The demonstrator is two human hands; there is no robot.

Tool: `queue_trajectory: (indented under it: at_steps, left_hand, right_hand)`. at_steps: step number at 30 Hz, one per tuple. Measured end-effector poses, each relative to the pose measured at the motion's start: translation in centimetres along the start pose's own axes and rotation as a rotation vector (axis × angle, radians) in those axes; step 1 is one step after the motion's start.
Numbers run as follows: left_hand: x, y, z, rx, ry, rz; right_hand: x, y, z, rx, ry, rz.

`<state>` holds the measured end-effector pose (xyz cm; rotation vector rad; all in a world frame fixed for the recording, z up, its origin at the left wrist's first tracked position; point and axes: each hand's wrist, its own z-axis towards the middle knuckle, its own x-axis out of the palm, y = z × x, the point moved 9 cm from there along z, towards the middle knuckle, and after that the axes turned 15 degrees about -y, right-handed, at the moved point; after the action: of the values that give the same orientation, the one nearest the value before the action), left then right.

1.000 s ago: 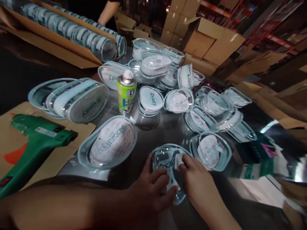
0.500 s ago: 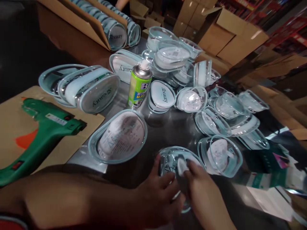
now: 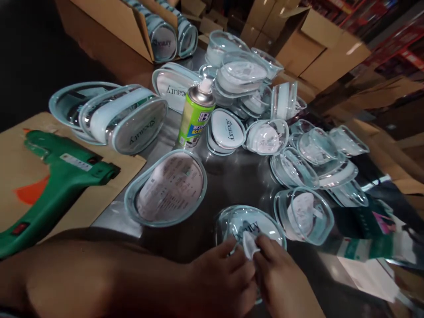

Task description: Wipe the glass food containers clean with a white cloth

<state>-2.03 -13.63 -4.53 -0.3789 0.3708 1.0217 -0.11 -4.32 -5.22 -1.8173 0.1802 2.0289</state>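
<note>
A clear oval case (image 3: 271, 229) with pale blue edging and "beauty" lettering lies in front of me at the bottom centre. Over its near part, my right hand (image 3: 280, 274) pinches a small crumpled white cloth (image 3: 250, 245). My left hand (image 3: 221, 276) is closed, its curled fingertips meeting the cloth from the left. Both hands cover the near side of the case. A similar case (image 3: 168, 190) with a printed white insert lies to the left, and another case (image 3: 303, 216) stands just to the right.
A green glue gun (image 3: 73, 163) rests on cardboard (image 3: 76, 212) at left. Behind my hands stands a green spray can (image 3: 197, 115). Several more clear cases (image 3: 243, 75) are piled at the back and right. A carton (image 3: 115, 24) holds rows of cases.
My left hand has come off the left side of the case and curled in to the cloth. More of the case's lettering shows. The view has shifted slightly.
</note>
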Motion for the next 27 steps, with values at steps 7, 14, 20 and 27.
queue_trajectory:
  at_steps: [7,14,20,27]
  left_hand:
    - [0.2,0.0,-0.3,-0.017,-0.027,0.017]
    - [-0.3,-0.3,-0.2,0.018,-0.05,0.047]
    - [0.1,-0.6,-0.3,0.015,0.021,-0.042]
    - [0.0,-0.5,0.1,0.019,0.012,-0.01]
  right_hand:
    - [-0.5,0.7,0.2,0.001,-0.068,-0.074]
    - [-0.3,0.3,0.3,-0.011,-0.024,-0.137]
    - [0.1,1.3,0.0,-0.087,-0.034,-0.083]
    - [-0.7,1.8,0.0,-0.127,-0.107,-0.061]
